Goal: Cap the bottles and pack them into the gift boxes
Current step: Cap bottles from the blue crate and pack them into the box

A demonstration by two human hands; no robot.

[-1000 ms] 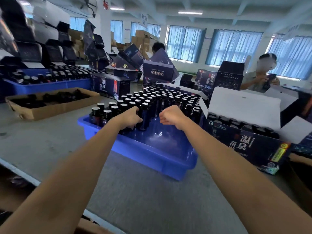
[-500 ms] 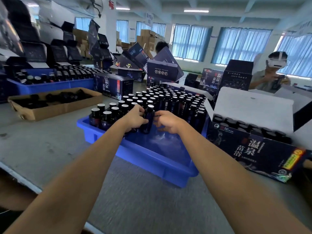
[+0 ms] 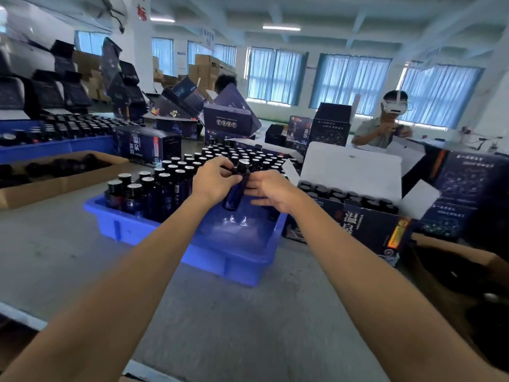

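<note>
A dark blue bottle (image 3: 236, 188) with a black cap is held tilted above the blue plastic crate (image 3: 192, 244). My left hand (image 3: 212, 179) pinches it near the neck and cap. My right hand (image 3: 271, 193) grips its body from the right. Several capped bottles (image 3: 165, 183) stand upright in the crate's far half; its near right part is bare. An open gift box (image 3: 358, 216) with a raised white flap sits right of the crate, with rows of black bottle caps showing inside.
A flat cardboard tray (image 3: 55, 183) with dark items lies at the left, with another blue crate (image 3: 55, 147) of bottles behind it. Dark gift boxes (image 3: 148, 144) stand beyond. A person (image 3: 385, 125) in a headset works at the far right. A brown carton (image 3: 454, 271) sits near right.
Both hands have lifted one bottle out of the crate's rows and brought it up between them; earlier they were reaching down among the bottles.
</note>
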